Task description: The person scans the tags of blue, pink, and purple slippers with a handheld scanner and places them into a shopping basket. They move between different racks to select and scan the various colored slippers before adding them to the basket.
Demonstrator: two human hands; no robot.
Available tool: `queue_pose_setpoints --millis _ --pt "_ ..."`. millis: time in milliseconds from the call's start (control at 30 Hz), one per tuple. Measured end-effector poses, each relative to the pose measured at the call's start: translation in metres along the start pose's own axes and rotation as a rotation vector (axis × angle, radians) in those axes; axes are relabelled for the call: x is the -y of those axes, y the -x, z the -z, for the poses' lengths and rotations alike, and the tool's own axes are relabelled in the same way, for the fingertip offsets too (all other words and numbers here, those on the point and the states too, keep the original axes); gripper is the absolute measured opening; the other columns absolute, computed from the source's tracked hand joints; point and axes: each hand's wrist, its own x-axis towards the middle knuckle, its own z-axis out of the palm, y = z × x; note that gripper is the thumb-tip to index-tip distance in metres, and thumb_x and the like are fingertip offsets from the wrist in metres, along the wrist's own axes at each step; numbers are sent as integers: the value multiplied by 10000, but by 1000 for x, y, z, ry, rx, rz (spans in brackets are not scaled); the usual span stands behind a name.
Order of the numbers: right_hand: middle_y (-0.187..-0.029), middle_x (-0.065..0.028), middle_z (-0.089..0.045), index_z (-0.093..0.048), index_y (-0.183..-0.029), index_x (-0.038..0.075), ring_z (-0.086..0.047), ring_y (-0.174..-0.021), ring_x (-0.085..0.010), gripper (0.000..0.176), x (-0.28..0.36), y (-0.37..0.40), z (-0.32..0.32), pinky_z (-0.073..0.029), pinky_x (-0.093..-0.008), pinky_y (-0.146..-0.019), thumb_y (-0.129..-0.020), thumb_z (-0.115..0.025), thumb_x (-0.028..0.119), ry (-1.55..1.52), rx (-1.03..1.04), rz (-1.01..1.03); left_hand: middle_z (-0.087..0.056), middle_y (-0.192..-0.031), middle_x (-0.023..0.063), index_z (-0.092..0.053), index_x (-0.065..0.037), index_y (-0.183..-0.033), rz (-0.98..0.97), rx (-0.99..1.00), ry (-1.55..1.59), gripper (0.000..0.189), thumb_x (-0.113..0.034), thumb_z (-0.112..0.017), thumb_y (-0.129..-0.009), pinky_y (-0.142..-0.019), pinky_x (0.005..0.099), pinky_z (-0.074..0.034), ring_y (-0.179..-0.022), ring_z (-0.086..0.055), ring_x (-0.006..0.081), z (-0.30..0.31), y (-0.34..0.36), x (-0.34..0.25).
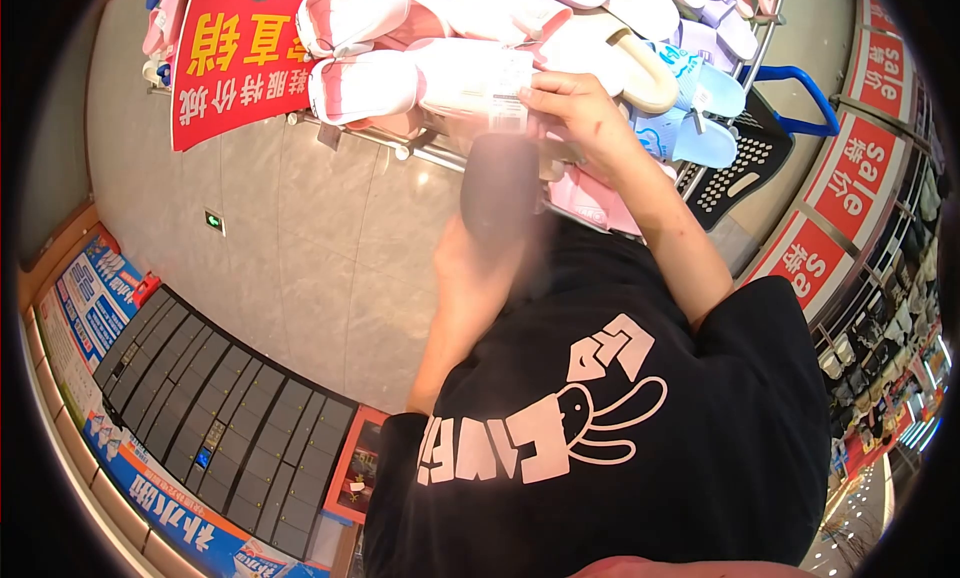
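Observation:
My left hand (pixel 470 268) is closed around a dark grey, rounded handheld object (pixel 500 183); motion blur hides its details. Its broad end points up toward the shoes. Just above it, my right hand (pixel 575 108) pinches the edge of a clear plastic wrapper with a white printed label (pixel 508 93). That wrapper lies over a pale pink slipper (pixel 450 73) on the display. A second pink slipper (pixel 362 83) sits to the left. Beyond my right wrist are light blue slippers (pixel 700 98).
A metal rack rail (pixel 425 153) runs below the piled slippers. A red sign (pixel 240 63) hangs at upper left. Behind on the right is a black basket (pixel 740 158) with a blue handle. Grey lockers (pixel 230 408) stand at lower left, and red sale signs (pixel 850 168) line the right.

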Motion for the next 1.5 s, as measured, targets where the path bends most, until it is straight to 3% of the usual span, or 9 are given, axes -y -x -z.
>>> queue_pose_setpoints --millis 400,467,533,600,700,800,933,1033,1500 --pt "-710 -53 -631 -701 -961 7 -570 -666 -97 262 14 -4 38 -457 -261 -601 -917 -617 251 469 -70 -137 -675 -909 127 -638 36 -1021 -20 72 -11 298 -63 -724 -754 -734 311 -499 -806 -649 186 4 5 12" --pt "-705 -80 -636 -691 -973 -10 -603 -675 -134 307 15 -1 44 -479 -292 -619 -911 -617 282 844 -280 173 -676 -901 132 -639 35 -1013 -9 63 19 296 -67 -730 -751 -728 312 -499 -798 -649 191 2 8 23" --pt "-764 -111 -655 -685 -1004 -14 -631 -726 -186 323 17 -5 47 -502 -327 -666 -891 -628 284 896 -309 136 -676 -893 136 -640 35 -1005 2 48 48 294 -72 -735 -748 -722 314 -499 -789 -650 196 4 9 26" --pt "-888 -147 -676 -684 -1060 12 -646 -809 -231 352 5 -15 51 -515 -353 -725 -864 -647 303 1070 -345 430 -655 -1005 216 -617 19 -1106 73 136 52 421 -96 -730 -717 -834 422 -497 -940 -637 381 8 8 24" --pt "-990 -185 -666 -671 -1134 46 -645 -889 -285 425 0 -26 35 -516 -384 -775 -828 -665 341 1143 -307 440 -675 -847 135 -640 39 -995 6 96 -52 299 -77 -746 -741 -710 314 -503 -774 -651 199 6 12 29" --pt "-1067 -237 -647 -668 -1054 -29 -635 -973 -359 464 0 -41 9 -496 -438 -853 -834 -608 375 1131 -332 439 -669 -857 140 -640 40 -1003 -13 142 -89 311 -69 -746 -731 -705 321 -503 -768 -645 204 3 20 34" --pt "-833 -220 -672 -692 -836 -22 -654 -841 -369 393 20 -41 -6 -503 -458 -803 -819 -589 357 1134 -365 183 -664 -886 145 -641 39 -1017 -29 166 -89 330 -61 -745 -720 -708 331 -505 -774 -643 218 4 29 30" --pt "-768 -205 -664 -692 -771 2 -654 -790 -368 368 11 -43 -6 -505 -465 -763 -818 -574 347 1086 -377 307 -661 -920 149 -642 37 -1033 -9 184 -48 347 -56 -744 -715 -724 331 -502 -801 -644 232 1 38 36" --pt "-790 -181 -688 -738 -880 77 -673 -774 -335 275 28 -22 -5 -520 -425 -726 -762 -621 296 1174 -310 300 -654 -938 194 -629 23 -1069 -89 118 -63 391 -116 -752 -724 -771 386 -499 -855 -642 340 4 108 34"
